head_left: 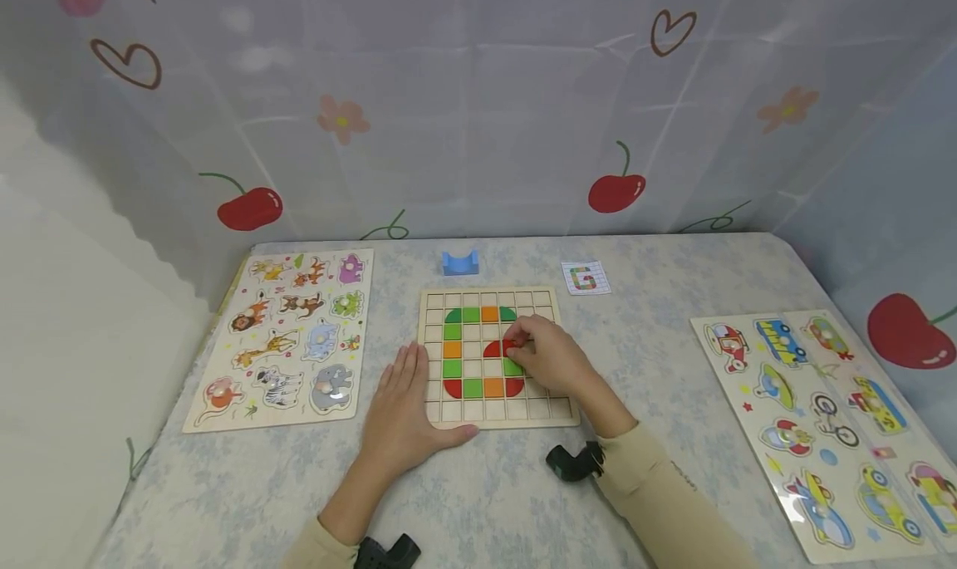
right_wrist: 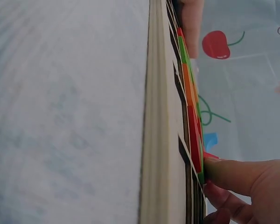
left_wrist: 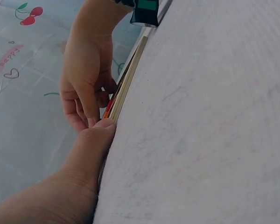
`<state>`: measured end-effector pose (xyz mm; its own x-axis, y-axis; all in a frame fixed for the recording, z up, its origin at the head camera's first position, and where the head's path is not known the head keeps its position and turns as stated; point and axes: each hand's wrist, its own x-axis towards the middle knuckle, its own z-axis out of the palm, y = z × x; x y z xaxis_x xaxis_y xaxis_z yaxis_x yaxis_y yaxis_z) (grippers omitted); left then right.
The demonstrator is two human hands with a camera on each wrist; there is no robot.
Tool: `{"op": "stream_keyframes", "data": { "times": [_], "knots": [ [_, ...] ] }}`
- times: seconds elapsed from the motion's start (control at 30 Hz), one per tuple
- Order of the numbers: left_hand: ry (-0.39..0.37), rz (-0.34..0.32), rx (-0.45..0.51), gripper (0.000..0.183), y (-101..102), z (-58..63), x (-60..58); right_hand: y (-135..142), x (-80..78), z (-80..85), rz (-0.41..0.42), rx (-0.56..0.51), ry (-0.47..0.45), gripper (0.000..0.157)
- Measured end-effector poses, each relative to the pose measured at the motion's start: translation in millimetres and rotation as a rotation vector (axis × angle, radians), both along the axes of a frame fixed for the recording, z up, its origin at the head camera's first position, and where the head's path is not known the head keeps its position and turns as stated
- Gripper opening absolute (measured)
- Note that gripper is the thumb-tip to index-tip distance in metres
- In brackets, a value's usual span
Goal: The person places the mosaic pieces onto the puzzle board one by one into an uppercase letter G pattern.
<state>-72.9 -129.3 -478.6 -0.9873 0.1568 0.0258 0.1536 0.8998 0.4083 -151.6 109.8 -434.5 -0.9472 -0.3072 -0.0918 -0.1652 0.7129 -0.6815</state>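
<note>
A square wooden grid board (head_left: pixel 491 415) lies on the table, with red, green and orange tiles set in a G-like outline. My right hand (head_left: pixel 552 357) is over the right part of that outline, its thumb and fingertips pinching a red tile (head_left: pixel 509 345); in the right wrist view the red tile (right_wrist: pixel 209 155) shows at the thumb tip. Just left of it sits a red rounded tile (head_left: pixel 492 350). Against the board's left and front edges rests my left hand (head_left: pixel 399 407), fingers straight and thumb spread. The left wrist view shows its thumb (left_wrist: pixel 91 144) at the board's edge.
Behind the board are a blue curved block (head_left: pixel 460 263) and a small card (head_left: pixel 586 278) printed with a coloured G. An animal puzzle board (head_left: pixel 284 336) lies at left, a vehicle puzzle board (head_left: pixel 815 461) at right. A printed curtain (head_left: pixel 478 112) hangs behind the table.
</note>
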Motion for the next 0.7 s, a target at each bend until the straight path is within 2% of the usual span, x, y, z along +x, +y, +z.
{"op": "stream_keyframes", "data": {
  "times": [0.27, 0.4, 0.7],
  "knots": [
    [0.003, -0.003, -0.005, 0.138, -0.1, -0.3, 0.1, 0.5, 1.6, -1.8, -0.008, 0.015, 0.011, 0.008],
    [-0.007, -0.002, -0.009, 0.138, 0.2, 0.8, -0.6, 0.4, 3.4, -1.1, 0.013, 0.049, 0.035, 0.013],
    [-0.013, -0.003, -0.007, 0.138, 0.3, 0.4, -1.4, 4.2, 17.6, 1.3, 0.01, 0.03, 0.019, 0.015]
  ]
}}
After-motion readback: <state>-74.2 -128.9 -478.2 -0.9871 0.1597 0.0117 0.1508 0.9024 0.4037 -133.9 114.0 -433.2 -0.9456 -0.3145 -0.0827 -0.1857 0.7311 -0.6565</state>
